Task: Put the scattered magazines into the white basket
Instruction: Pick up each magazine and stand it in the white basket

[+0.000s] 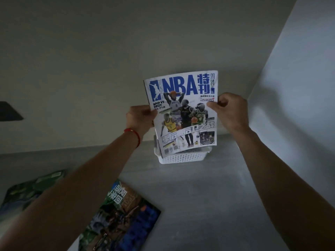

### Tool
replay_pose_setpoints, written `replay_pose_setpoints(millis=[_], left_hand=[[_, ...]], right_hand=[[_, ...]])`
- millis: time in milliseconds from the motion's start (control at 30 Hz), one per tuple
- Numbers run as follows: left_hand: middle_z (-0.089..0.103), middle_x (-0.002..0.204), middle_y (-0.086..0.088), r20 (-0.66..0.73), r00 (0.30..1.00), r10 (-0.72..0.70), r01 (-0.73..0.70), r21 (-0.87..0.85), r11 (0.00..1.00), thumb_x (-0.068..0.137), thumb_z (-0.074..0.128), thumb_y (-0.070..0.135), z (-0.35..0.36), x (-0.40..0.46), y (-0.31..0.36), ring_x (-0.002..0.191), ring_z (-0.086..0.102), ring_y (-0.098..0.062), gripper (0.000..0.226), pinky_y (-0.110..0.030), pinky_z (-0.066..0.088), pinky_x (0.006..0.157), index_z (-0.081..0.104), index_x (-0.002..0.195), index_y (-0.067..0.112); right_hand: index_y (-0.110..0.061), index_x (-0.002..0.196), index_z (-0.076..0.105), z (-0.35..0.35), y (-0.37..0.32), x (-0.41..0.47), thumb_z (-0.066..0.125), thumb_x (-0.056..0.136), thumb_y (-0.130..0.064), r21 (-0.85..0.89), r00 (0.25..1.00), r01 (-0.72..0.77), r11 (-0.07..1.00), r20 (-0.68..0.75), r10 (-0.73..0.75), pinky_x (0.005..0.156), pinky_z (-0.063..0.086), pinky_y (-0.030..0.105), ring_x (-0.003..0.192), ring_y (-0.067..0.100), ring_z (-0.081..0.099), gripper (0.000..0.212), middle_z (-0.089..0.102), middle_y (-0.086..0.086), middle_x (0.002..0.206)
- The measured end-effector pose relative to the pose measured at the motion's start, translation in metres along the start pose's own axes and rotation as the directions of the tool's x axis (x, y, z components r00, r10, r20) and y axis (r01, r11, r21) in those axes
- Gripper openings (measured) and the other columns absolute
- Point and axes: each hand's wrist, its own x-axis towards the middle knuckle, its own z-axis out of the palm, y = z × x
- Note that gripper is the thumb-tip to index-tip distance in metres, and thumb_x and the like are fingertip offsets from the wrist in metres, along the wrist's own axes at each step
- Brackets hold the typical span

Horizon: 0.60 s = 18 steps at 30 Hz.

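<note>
Two hands are holding an NBA magazine upright over the white basket.

Both hands are grasping the magazine by its side edges: the left hand, with a red string bracelet on its wrist, is pinching the spine edge, and the right hand is pinching the opposite edge. The magazine's lower edge is sitting just inside the basket's rim, cover facing the camera. The basket is standing on the grey tabletop against the wall. Nearer the camera than the basket and to its left, a second magazine is lying flat on the tabletop, and a third, green-covered magazine is lying farther left, partly hidden by the left forearm.
</note>
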Motion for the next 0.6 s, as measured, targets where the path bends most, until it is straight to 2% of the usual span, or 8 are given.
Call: replay_pose_setpoints(millis=[133,167,233,267,333,400,500,600], left_hand=[[0.076,0.097,-0.010,0.010,1.000,-0.010,0.011,-0.021,1.000,0.092,0.065,0.011,0.007,0.009,0.001,0.091,0.073,-0.031,0.015,-0.055,0.060,0.083,0.073,0.084,0.021],[0.073,0.099,-0.017,0.028,0.999,0.021,-0.020,-0.023,1.000,0.093,0.062,0.012,0.007,0.009,0.005,0.091,0.070,-0.031,0.009,-0.056,0.059,0.085,0.070,0.089,0.013],[0.068,0.101,-0.028,0.088,0.991,0.103,-0.101,-0.029,0.994,0.094,0.057,0.013,0.006,0.008,0.014,0.081,0.061,-0.030,0.009,-0.049,0.054,0.077,0.064,0.098,0.008],[0.069,0.102,-0.027,0.129,0.980,0.151,-0.148,-0.028,0.989,0.095,0.056,0.013,0.005,0.006,0.019,0.080,0.062,-0.035,0.008,-0.049,0.054,0.073,0.063,0.099,0.011],[0.074,0.103,-0.018,0.211,0.953,0.218,-0.213,-0.048,0.976,0.097,0.053,0.010,0.000,-0.001,0.023,0.090,0.068,-0.043,0.009,-0.058,0.055,0.081,0.061,0.100,0.012],[0.074,0.105,-0.018,0.272,0.931,0.242,-0.235,-0.058,0.970,0.099,0.052,0.007,-0.004,-0.007,0.020,0.092,0.066,-0.047,0.007,-0.069,0.049,0.085,0.058,0.101,0.007],[0.071,0.110,-0.022,0.278,0.927,0.250,-0.238,-0.078,0.968,0.098,0.049,0.000,-0.009,-0.009,0.010,0.102,0.062,-0.050,0.008,-0.069,0.049,0.091,0.055,0.103,-0.002],[0.071,0.110,-0.017,0.257,0.929,0.266,-0.245,-0.111,0.963,0.098,0.049,-0.001,-0.014,-0.007,0.004,0.102,0.066,-0.041,0.010,-0.057,0.056,0.090,0.057,0.104,-0.001]], right_hand=[[-0.014,0.077,0.067,0.009,0.012,0.010,0.081,0.081,-0.034,0.034,0.997,-0.019,0.999,0.078,0.016,0.057,0.053,0.025,0.060,0.008,0.066,0.025,0.069,-0.008,0.071],[-0.013,0.081,0.069,0.011,0.015,0.010,0.081,0.081,-0.034,0.052,0.995,-0.038,0.998,0.097,0.033,0.062,0.058,0.030,0.066,0.013,0.070,0.024,0.072,-0.005,0.076],[-0.011,0.091,0.071,0.017,0.023,0.008,0.081,0.082,-0.031,0.113,0.984,-0.114,0.987,0.151,0.096,0.072,0.062,0.038,0.076,0.017,0.073,0.024,0.076,-0.001,0.088],[-0.010,0.097,0.070,0.019,0.025,0.005,0.080,0.083,-0.029,0.158,0.972,-0.168,0.973,0.191,0.137,0.077,0.063,0.040,0.082,0.017,0.074,0.025,0.076,0.000,0.095],[-0.011,0.112,0.064,0.025,0.029,-0.005,0.079,0.085,-0.026,0.273,0.935,-0.281,0.920,0.292,0.199,0.082,0.062,0.040,0.093,0.016,0.073,0.034,0.074,0.001,0.107],[-0.012,0.125,0.057,0.032,0.030,-0.015,0.076,0.087,-0.019,0.384,0.901,-0.344,0.857,0.391,0.187,0.086,0.061,0.040,0.104,0.014,0.069,0.042,0.070,-0.001,0.116],[-0.022,0.118,0.058,0.042,0.030,-0.028,0.070,0.091,-0.007,0.477,0.852,-0.423,0.771,0.499,0.159,0.092,0.059,0.042,0.109,0.011,0.067,0.034,0.069,-0.009,0.114],[-0.024,0.107,0.064,0.045,0.028,-0.031,0.073,0.089,-0.005,0.479,0.865,-0.429,0.766,0.461,0.196,0.087,0.061,0.046,0.098,0.009,0.072,0.027,0.073,-0.009,0.106]])
